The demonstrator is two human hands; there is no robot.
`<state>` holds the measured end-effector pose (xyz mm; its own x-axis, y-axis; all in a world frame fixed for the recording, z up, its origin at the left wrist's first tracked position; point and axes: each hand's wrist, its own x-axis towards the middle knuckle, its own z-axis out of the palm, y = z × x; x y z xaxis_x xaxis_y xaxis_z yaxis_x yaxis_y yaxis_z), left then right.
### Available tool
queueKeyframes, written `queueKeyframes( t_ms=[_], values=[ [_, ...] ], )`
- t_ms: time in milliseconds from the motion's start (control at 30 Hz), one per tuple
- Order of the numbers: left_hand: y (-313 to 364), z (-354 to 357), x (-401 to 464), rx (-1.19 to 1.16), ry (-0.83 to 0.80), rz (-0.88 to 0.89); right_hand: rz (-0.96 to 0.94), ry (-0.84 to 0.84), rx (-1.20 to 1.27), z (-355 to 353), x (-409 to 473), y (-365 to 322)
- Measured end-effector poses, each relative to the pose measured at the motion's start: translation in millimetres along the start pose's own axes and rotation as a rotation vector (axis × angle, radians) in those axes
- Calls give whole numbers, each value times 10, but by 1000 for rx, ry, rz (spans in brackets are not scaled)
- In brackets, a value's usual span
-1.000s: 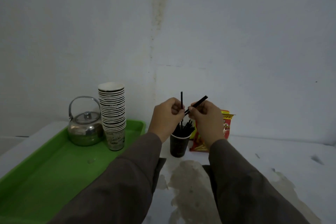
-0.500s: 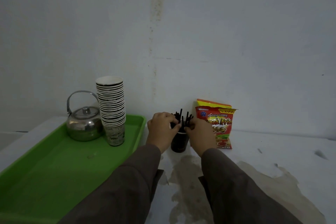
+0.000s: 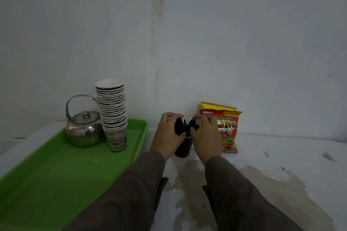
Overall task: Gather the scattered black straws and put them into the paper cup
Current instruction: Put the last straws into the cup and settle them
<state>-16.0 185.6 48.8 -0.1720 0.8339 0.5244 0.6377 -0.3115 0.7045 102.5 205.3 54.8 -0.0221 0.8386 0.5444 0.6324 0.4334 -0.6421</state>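
Note:
A dark paper cup (image 3: 183,148) stands on the white table near the wall. Several black straws (image 3: 191,125) stick up out of it. My left hand (image 3: 170,135) curls around the left side of the straw bunch, fingers over their tops and thumb at the cup's rim. My right hand (image 3: 205,137) cups the right side, fingertips touching the straw tops. The two hands hide most of the cup's rim and the lower parts of the straws.
A green tray (image 3: 47,170) lies at the left with a metal kettle (image 3: 83,129) and a tall stack of paper cups (image 3: 112,114) on it. A red and yellow snack bag (image 3: 228,127) leans by the wall right of the cup. Brown stains (image 3: 206,193) mark the table.
A second ago each hand held a black straw above the cup. Both hands have come down; the straws now stand in the cup and the hands close around the bunch.

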Motion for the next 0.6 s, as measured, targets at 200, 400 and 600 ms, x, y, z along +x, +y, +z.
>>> queueKeyframes(
  t_ms=[200, 400, 600],
  values=[
    [-44, 60, -84, -129, -104, -165, 62, -184, 105, 142, -133, 147],
    [-23, 63, -82, -249, -241, -285, 89, -278, 314, 184, -174, 149],
    [-48, -57, -3, -170, -259, -244, 18, -375, 334, 195, -80, 52]
  ],
)
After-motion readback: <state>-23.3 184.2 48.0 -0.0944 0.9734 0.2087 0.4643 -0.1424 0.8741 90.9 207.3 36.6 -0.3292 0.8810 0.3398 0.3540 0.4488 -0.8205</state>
